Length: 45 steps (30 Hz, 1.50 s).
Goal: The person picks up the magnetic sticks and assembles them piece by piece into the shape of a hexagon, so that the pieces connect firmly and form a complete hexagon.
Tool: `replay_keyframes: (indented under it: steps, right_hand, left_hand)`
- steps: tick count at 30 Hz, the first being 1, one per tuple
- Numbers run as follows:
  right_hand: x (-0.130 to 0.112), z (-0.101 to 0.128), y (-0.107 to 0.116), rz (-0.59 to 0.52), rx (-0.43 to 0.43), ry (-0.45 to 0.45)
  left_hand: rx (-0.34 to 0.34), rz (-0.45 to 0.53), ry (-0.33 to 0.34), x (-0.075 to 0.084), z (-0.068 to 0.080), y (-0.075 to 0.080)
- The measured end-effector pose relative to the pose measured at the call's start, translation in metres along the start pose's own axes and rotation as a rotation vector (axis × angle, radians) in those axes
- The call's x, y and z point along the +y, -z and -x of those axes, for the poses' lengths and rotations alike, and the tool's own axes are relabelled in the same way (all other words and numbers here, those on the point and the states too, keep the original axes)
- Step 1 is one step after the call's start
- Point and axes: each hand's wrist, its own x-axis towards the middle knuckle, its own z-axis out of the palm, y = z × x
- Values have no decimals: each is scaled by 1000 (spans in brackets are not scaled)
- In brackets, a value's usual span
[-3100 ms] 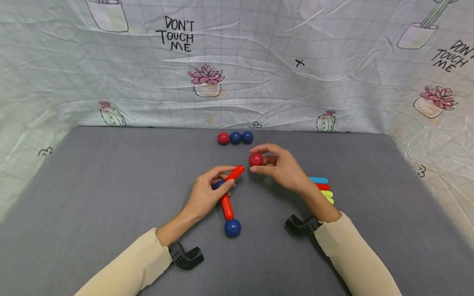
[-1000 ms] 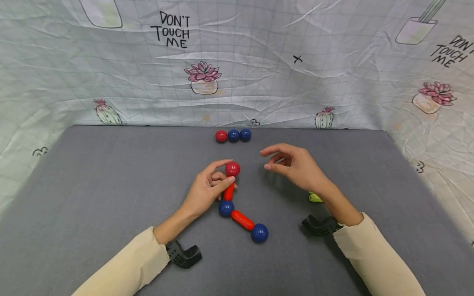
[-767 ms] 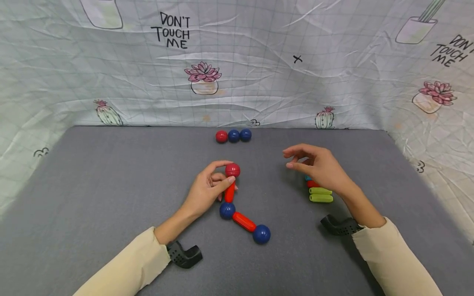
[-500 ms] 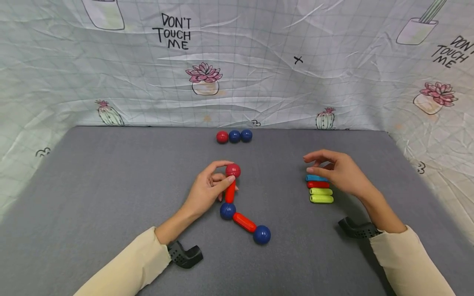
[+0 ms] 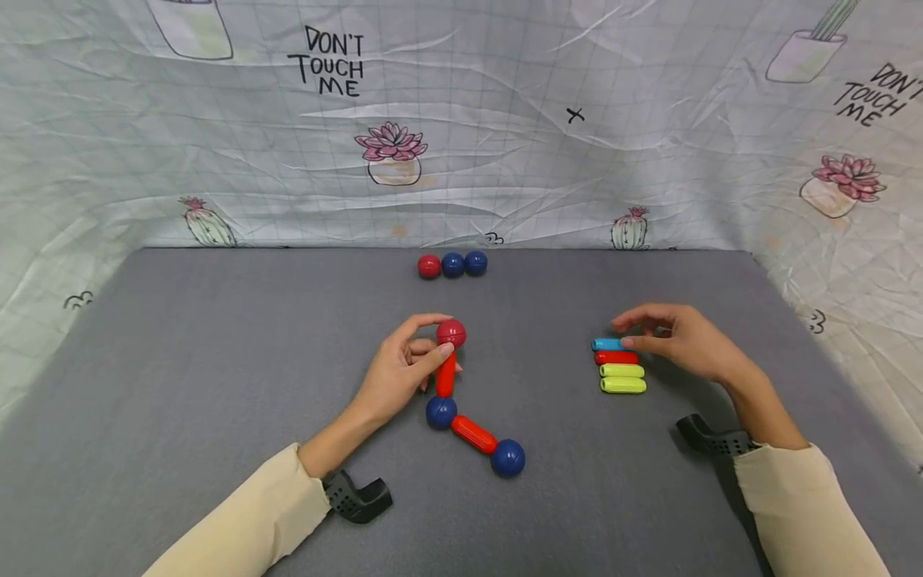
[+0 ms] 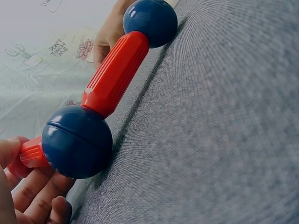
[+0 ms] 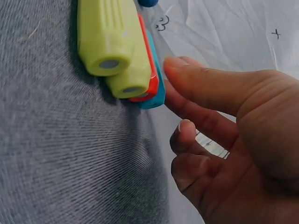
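My left hand [image 5: 389,373] holds a chain of magnetic rods and balls by its far end. Thumb and fingers are on the top red ball [image 5: 451,332] and upper red rod [image 5: 446,378]. Below these come a blue ball [image 5: 441,413], a second red rod [image 5: 474,433] and an end blue ball [image 5: 508,458]. My right hand [image 5: 685,343] hovers at a row of loose rods, its thumb by the light-blue rod [image 5: 605,344]. In the right wrist view a gap shows between thumb [image 7: 201,86] and light-blue rod [image 7: 159,88]; no grip shows.
Nearer me than the light-blue rod lie a red rod [image 5: 615,357] and two yellow-green rods [image 5: 623,385]. One red ball [image 5: 429,267] and two blue balls [image 5: 453,265] line the back edge of the grey table [image 5: 238,361]. A printed cloth [image 5: 505,176] hangs behind.
The red ball went from my right hand onto the upper rod, now in my left hand's grip. The chain's lower part swung right. My right hand moved right to the loose rods.
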Motion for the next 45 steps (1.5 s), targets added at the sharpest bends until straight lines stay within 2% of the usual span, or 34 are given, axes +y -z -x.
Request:
replay_keyframes:
  steps: [8,16,20,24,31,45]
  right_hand:
    - [7,0,-3,-13,-61,20]
    - [5,-1,-7,4,-82,47]
    - [2,-2,-9,29,-75,44]
    - [-9,-2,-10,59,-41,43]
    - [-30,-2,-16,40,12,58]
    - [-67,-21,-35,54,25,186]
  left_hand:
    - [3,-3,27,2,1,-1]
    - [-3,-3,21,26,5,-3]
    - [-9,-7,13,32,6,-4]
    - [-10,-2,2,31,5,-3]
    - [-8,3,5,31,4,-3]
    - [-5,13,3,29,5,-4]
